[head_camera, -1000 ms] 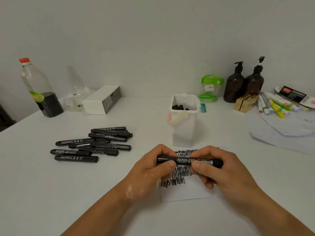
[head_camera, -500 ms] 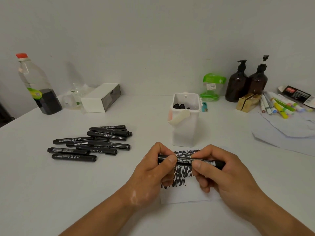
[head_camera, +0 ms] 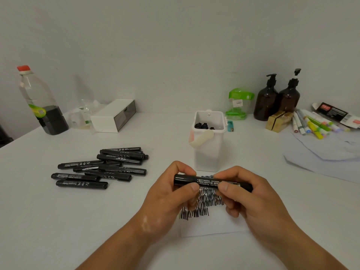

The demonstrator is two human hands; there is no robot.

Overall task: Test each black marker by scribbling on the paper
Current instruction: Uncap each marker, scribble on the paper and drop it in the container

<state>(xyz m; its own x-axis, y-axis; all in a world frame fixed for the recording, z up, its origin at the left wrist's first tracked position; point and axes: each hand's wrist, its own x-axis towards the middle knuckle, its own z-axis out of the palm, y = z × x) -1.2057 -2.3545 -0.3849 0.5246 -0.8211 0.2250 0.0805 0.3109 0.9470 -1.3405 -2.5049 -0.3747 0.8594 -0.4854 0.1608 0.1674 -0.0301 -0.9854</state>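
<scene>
A black marker (head_camera: 207, 181) lies level above the paper, held at both ends. My left hand (head_camera: 171, 193) pinches its left end, which looks like the cap, between thumb and fingers. My right hand (head_camera: 251, 197) grips the barrel on the right. Under them lies a small white paper (head_camera: 210, 225) covered with rows of black scribbles. A heap of several black markers (head_camera: 103, 166) lies on the table to the left. A white square container (head_camera: 209, 151) behind the paper holds a few more black markers.
Along the back stand a plastic bottle with dark liquid (head_camera: 40, 102), a white box (head_camera: 113, 115), a green-lidded jar (head_camera: 239, 104) and two brown pump bottles (head_camera: 276, 98). Coloured markers (head_camera: 313, 123) and loose sheets (head_camera: 323, 151) lie at the right.
Both hands keep the same hold on the marker; only the view has shifted slightly. No gap between cap and barrel shows.
</scene>
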